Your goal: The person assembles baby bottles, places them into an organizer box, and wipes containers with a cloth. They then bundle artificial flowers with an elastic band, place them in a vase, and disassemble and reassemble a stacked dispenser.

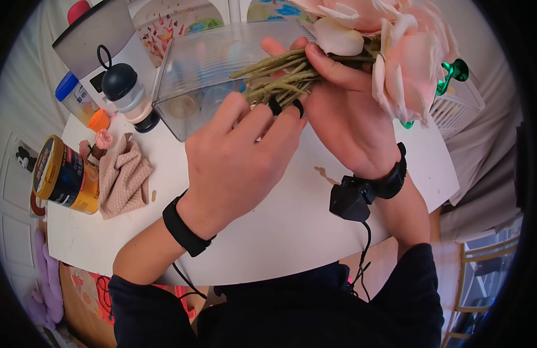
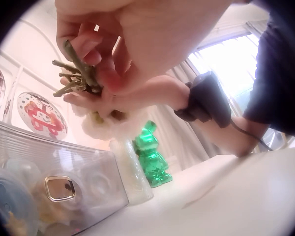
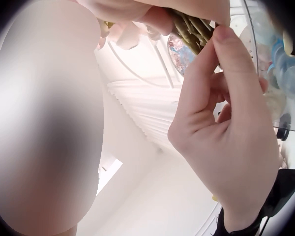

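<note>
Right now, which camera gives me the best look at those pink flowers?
The head view: the pink flowers show large and clear there, though the top edge crops them. The left wrist view shows only a pale, blurred part; the right wrist view catches just a portion near its top edge.

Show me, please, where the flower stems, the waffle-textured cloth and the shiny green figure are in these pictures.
Flower stems (image 1: 283,81): head view, on the middle of the bundle.
Waffle-textured cloth (image 1: 126,178): head view, on its folded middle.
Shiny green figure (image 2: 153,160): left wrist view, on its body.
</note>
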The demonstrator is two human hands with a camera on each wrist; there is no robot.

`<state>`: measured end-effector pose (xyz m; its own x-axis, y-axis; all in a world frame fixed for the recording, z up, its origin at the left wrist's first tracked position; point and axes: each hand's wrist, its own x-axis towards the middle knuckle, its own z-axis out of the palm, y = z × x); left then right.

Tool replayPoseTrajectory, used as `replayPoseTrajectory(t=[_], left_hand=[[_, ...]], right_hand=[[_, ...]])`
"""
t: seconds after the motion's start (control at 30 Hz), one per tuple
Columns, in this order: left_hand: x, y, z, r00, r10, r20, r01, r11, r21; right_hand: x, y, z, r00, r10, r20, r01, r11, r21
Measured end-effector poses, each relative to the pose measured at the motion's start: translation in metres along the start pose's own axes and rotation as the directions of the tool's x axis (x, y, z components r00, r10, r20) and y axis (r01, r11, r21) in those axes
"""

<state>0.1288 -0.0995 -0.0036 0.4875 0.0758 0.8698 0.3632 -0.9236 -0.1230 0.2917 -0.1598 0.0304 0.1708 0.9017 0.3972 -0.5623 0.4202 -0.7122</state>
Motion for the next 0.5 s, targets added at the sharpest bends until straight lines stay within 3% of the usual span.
replayPoseTrajectory(t=[0.2,0.3,0.5], left_hand=[[0.0029,-0.0016,-0.0048,0.999,-0.018,-0.028,0.015,0.996,-0.087],[0.006,-0.0011,-0.0076,0.994,0.01,-0.109,-0.018,0.997,-0.071],[0.0092,-0.0014,-0.0077,0.985,-0.003,-0.17,-0.002,1.0,-0.03]], right_hand=[[-0.0002,-0.0025,-0.0006,0.993,0.027,0.114,-0.037,0.996,0.084],[-0.0008,-0.0049,0.003,0.993,0.084,0.08,-0.092,0.99,0.103],[-0.0032,-0.004,0.0026,0.998,0.038,0.058,-0.042,0.997,0.065]])
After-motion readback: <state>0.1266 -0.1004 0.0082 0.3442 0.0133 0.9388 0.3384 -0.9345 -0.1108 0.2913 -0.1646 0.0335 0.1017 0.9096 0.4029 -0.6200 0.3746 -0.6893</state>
